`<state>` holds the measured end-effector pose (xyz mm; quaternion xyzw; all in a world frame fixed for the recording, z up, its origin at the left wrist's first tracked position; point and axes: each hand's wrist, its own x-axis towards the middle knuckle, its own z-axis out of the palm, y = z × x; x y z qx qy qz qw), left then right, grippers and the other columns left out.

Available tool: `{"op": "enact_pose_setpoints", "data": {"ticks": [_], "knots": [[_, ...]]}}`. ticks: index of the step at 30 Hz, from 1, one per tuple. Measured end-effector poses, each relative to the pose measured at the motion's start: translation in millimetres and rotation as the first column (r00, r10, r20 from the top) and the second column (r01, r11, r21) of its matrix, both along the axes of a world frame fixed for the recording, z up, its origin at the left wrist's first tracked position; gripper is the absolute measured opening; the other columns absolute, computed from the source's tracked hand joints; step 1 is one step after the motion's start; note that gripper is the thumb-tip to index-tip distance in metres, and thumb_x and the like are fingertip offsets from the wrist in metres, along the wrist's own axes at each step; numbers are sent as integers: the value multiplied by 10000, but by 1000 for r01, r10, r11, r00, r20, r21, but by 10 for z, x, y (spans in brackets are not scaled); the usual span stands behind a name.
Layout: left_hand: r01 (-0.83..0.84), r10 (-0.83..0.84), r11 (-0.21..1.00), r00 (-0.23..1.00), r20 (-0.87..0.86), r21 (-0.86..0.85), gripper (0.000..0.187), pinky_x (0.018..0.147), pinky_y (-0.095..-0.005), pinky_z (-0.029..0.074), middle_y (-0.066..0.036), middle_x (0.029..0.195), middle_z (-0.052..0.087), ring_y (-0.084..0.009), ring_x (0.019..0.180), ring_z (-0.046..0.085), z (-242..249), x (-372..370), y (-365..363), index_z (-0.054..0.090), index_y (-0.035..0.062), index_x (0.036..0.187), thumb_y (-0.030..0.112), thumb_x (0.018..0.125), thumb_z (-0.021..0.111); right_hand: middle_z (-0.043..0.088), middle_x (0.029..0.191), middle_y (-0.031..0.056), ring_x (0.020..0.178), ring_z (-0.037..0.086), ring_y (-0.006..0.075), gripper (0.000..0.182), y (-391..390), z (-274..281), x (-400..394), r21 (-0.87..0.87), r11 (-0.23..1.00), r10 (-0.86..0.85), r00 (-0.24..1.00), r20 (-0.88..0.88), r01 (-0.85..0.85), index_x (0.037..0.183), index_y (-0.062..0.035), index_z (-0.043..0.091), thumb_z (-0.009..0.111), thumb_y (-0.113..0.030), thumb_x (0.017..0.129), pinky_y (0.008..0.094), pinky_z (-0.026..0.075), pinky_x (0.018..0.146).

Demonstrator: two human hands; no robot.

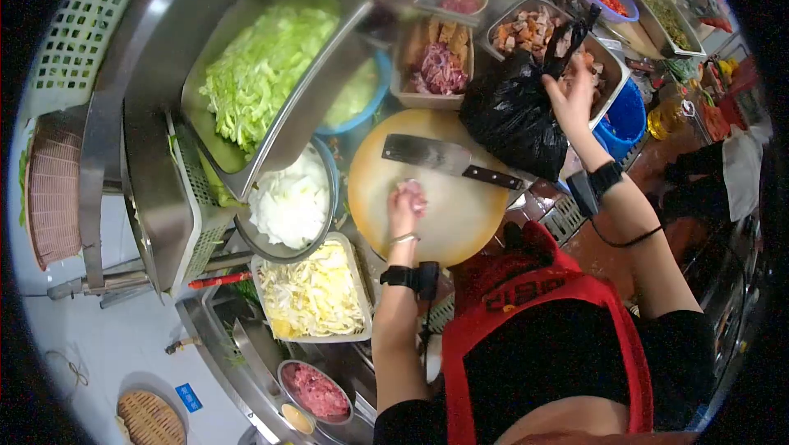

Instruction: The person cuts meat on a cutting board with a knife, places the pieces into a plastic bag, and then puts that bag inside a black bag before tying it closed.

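Observation:
My left hand is over the round chopping board, its fingers closed around a small pink piece that looks like raw meat. A broad cleaver with a dark riveted handle lies flat across the far part of the board. At the right, my right hand grips the upper part of a bulging black plastic bag, thumb on its side. The bag sits at the board's right edge, partly covering a metal tray of chopped meat.
Left of the board are a deep steel pan of shredded greens, a bowl of white slices and a basket of shredded cabbage. Beyond it stands a container with sliced red onion. A blue bucket is at the right.

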<state>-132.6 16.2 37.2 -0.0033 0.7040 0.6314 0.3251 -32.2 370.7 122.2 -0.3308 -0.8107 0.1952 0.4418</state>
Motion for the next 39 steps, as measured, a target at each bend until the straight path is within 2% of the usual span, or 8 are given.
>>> {"op": "enact_pose_setpoints", "data": {"ticks": [2, 6, 8, 11, 14, 18, 23, 39], "knots": [[-418, 214, 842, 839, 500, 341, 69, 632, -304, 475, -76, 764, 565, -186, 734, 558, -50, 110, -207, 546, 76, 825, 70, 769, 507, 532, 1003, 166, 975, 493, 350, 401, -404, 379, 130, 287, 928, 284, 950, -129, -238, 1075, -5, 499, 636, -55, 702, 403, 382, 867], [-465, 252, 806, 829, 500, 365, 146, 507, -274, 435, -83, 795, 543, -176, 614, 528, 396, 360, -183, 503, 84, 868, 18, 749, 554, 543, 1006, 128, 936, 529, 318, 314, -1091, 36, 275, -2, 420, 855, 395, 336, -907, 986, -51, 565, 602, -72, 675, 415, 442, 802], [-489, 347, 834, 824, 448, 254, 168, 496, -266, 426, -74, 826, 559, -168, 602, 520, 472, 480, -207, 521, 62, 927, 46, 772, 584, 542, 1027, 151, 915, 545, 312, 348, -1309, -400, 293, -48, 394, 830, 333, 447, -918, 1056, -62, 544, 577, -129, 717, 401, 450, 796], [-214, 79, 972, 694, -716, -100, 406, 715, -324, 506, -185, 1109, 554, -326, 887, 601, 110, 558, -294, 483, -4, 1169, 190, 833, 603, 534, 1009, 196, 895, 554, 298, 416, -1503, -640, 198, -100, 683, 497, 360, 790, -724, 1170, -78, 466, 517, -161, 766, 378, 471, 765], [-190, -644, 669, 336, -688, -719, 498, 857, -362, 469, -239, 1294, 405, -420, 1097, 493, 20, 856, -206, 445, -33, 1224, 177, 810, 624, 539, 978, 193, 885, 571, 306, 441, -1521, -673, 102, -142, 677, 496, 305, 813, -722, 1178, -92, 460, 540, -160, 750, 400, 478, 745], [-226, -191, 916, 481, -856, -331, 509, 958, -397, 382, -230, 1261, 429, -396, 1118, 466, 4, 1001, -239, 484, -9, 1189, 219, 767, 655, 579, 959, 213, 866, 591, 381, 503, -1474, -378, 216, -577, 612, 790, 377, 484, -541, 1191, -91, 435, 570, -105, 707, 435, 475, 745], [-180, -292, 901, 422, -858, -395, 273, 843, -401, 416, -135, 1020, 550, -332, 943, 524, -130, 1026, -323, 597, 56, 1036, 132, 774, 620, 603, 778, 230, 702, 597, 388, 423, -1369, -306, 703, -617, 555, 829, 428, 359, -558, 1156, -119, 462, 582, -205, 759, 471, 481, 642], [-376, -259, 836, 372, -891, -400, 170, 787, -374, 428, -91, 965, 592, -286, 883, 541, -311, 1112, -28, 651, 59, 938, 158, 801, 645, 577, 628, 97, 508, 582, 257, 313, -1315, -444, 1043, -244, 539, 705, 273, 655, -806, 1089, -113, 526, 554, -232, 800, 386, 461, 440]]}}
